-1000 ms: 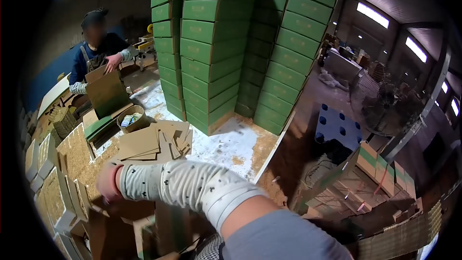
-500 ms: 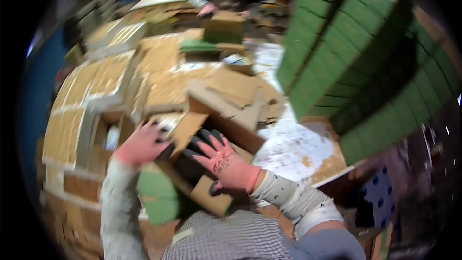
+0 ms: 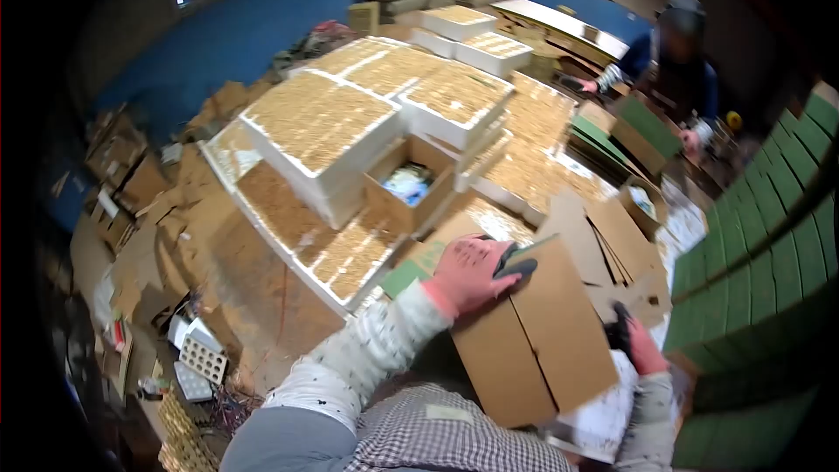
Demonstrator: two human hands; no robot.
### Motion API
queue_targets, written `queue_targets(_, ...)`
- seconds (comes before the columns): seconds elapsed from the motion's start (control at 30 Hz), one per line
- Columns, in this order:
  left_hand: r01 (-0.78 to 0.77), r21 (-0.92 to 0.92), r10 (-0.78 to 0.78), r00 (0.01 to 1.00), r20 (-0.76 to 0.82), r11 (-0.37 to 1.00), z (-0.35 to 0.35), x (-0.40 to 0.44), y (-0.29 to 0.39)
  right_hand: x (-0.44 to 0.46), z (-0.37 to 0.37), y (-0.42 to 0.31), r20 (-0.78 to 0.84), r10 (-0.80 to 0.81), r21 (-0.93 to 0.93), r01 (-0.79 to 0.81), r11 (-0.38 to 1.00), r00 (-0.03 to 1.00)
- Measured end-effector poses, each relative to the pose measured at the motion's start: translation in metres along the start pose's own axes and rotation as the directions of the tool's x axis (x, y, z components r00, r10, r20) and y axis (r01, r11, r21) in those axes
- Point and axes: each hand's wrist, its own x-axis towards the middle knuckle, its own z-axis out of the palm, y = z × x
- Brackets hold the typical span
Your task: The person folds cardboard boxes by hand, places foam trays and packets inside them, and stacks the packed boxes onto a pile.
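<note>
A brown cardboard box (image 3: pixel 533 332) is in front of my body, its closed flaps facing up with a seam between them. My left hand (image 3: pixel 476 273), in a pink glove with dark fingertips, grips its upper left edge. My right hand (image 3: pixel 640 343) is at the box's right side, its dark fingers bent against that side and partly hidden. Flat cardboard pieces (image 3: pixel 625 240) lie just beyond the box. A small open box (image 3: pixel 409 185) with blue and white packets inside stands farther left.
White-edged trays (image 3: pixel 323 118) with a straw-coloured surface are stacked ahead. Across the work area, a person (image 3: pixel 677 61) handles a green and brown box (image 3: pixel 645 133). Green boxes (image 3: pixel 760 253) rise at the right. Cardboard scraps and an egg tray (image 3: pixel 203 360) lie at lower left.
The view has swung left. The open box between my spread hands half a second ago now shows closed flaps on top, with my hands on its two sides.
</note>
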Motion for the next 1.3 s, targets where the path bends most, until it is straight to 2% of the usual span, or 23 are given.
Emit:
queue_targets(0.07, -0.404, -0.175, 0.290, 0.842, -0.455, 0.898, -0.031, -0.025, -0.009, -0.024, -0.015, -0.054, -0.177, -0.011, 0.044, 0.019, 0.999, 0.984)
queue_targets(0.1, -0.477, -0.332, 0.119, 0.695, -0.709, 0.814, -0.009, -0.039, -0.019, -0.037, -0.006, -0.078, -0.337, -0.047, 0.159, 0.105, 0.982, 0.940)
queue_targets(0.17, -0.261, -0.592, -0.049, 0.889, -0.455, 0.763, 0.000, -0.053, -0.053, -0.050, -0.001, -0.070, -0.179, -0.511, -0.390, 0.416, 0.821, 0.841)
queue_targets(0.2, -0.129, -0.689, -0.120, 0.946, -0.301, 0.713, 0.003, -0.062, -0.078, -0.029, 0.013, -0.086, 0.125, -0.698, -0.561, 0.631, 0.536, 0.705)
queue_targets(0.23, -0.116, -0.583, -0.119, 0.929, -0.350, 0.804, 0.013, -0.075, -0.123, -0.013, 0.037, -0.093, 0.352, -0.418, -0.628, 0.542, 0.558, 0.837)
queue_targets(0.27, 0.049, -0.117, -0.107, 0.821, -0.561, 0.992, -0.005, -0.083, -0.128, -0.007, 0.066, -0.085, 0.401, -0.410, -0.598, 0.573, 0.560, 0.819)
queue_targets(0.3, 0.233, 0.119, -0.085, 0.710, -0.699, 0.965, -0.033, -0.078, -0.145, -0.004, 0.085, -0.066, 0.645, -0.267, -0.666, 0.698, 0.263, 0.716)
queue_targets(0.37, 0.408, -0.561, -0.665, 0.174, -0.726, 0.720, -0.074, -0.065, -0.177, -0.008, 0.106, -0.076, 0.649, -0.174, -0.677, 0.667, 0.311, 0.740)
queue_targets(0.43, 0.596, -0.647, -0.801, -0.011, -0.598, 0.475, -0.096, -0.048, -0.264, -0.005, 0.109, -0.085, 0.625, -0.156, -0.684, 0.633, 0.362, 0.765)
queue_targets(0.5, 0.605, -0.648, -0.844, 0.077, -0.530, 0.463, -0.102, -0.032, -0.313, 0.004, 0.110, -0.083, 0.651, -0.192, -0.656, 0.671, 0.346, 0.735)
queue_targets(0.53, 0.163, -0.846, -0.861, 0.139, -0.489, 0.507, -0.098, -0.026, -0.321, 0.002, 0.108, -0.082, 0.666, -0.197, -0.642, 0.687, 0.341, 0.719)
queue_targets(0.77, -0.215, -0.958, -0.856, 0.442, -0.267, 0.188, -0.125, -0.051, -0.237, -0.001, 0.107, -0.081, 0.625, -0.266, -0.669, 0.679, 0.301, 0.734)
queue_targets(0.8, 0.094, -0.623, -0.572, 0.519, -0.635, 0.777, -0.116, -0.071, -0.223, -0.004, 0.105, -0.086, 0.640, -0.199, -0.690, 0.669, 0.276, 0.742)
queue_targets(0.83, 0.251, 0.074, -0.131, 0.708, -0.694, 0.965, -0.110, -0.085, -0.202, -0.005, 0.104, -0.088, 0.634, -0.151, -0.717, 0.650, 0.253, 0.758)
queue_targets(0.87, 0.033, -0.597, -0.475, 0.642, -0.602, 0.802, -0.107, -0.085, -0.180, -0.006, 0.104, -0.096, 0.578, -0.190, -0.706, 0.603, 0.370, 0.793)
queue_targets(0.9, -0.188, -0.959, -0.700, 0.656, -0.283, 0.211, -0.103, -0.085, -0.153, -0.004, 0.100, -0.096, 0.562, -0.245, -0.650, 0.605, 0.459, 0.790)
queue_targets(0.97, -0.179, -0.955, -0.606, 0.741, -0.289, 0.237, -0.080, -0.087, -0.108, 0.003, 0.091, -0.085, 0.424, -0.433, -0.258, 0.565, 0.784, 0.795)
queue_targets(1.03, -0.113, -0.945, -0.491, 0.832, -0.258, 0.306, -0.059, -0.096, -0.086, 0.006, 0.086, -0.070, 0.309, -0.193, 0.246, 0.118, 0.962, 0.931)
queue_targets(1.07, -0.051, -0.997, -0.556, 0.831, -0.013, -0.054, -0.052, -0.091, -0.068, 0.008, 0.080, -0.055, 0.187, -0.318, 0.158, 0.291, 0.944, 0.930)
queue_targets(1.1, 0.132, -0.989, -0.544, 0.827, 0.144, -0.061, -0.039, -0.092, -0.069, 0.009, 0.075, -0.042, 0.078, -0.448, 0.049, 0.446, 0.894, 0.890)
queue_targets(1.17, 0.133, -0.960, -0.406, 0.914, 0.022, 0.247, -0.020, -0.095, -0.046, 0.006, 0.074, -0.034, -0.078, -0.699, -0.214, 0.673, 0.708, 0.711)
queue_targets(1.23, 0.256, -0.880, -0.372, 0.923, 0.100, 0.400, -0.029, -0.090, -0.011, -0.014, 0.067, -0.027, -0.198, -0.718, -0.373, 0.626, 0.685, 0.667)
queue_targets(1.3, -0.017, -0.494, -0.075, 0.984, -0.164, 0.869, -0.012, -0.095, -0.040, -0.041, 0.060, -0.027, -0.260, -0.361, 0.398, 0.440, 0.805, 0.896)
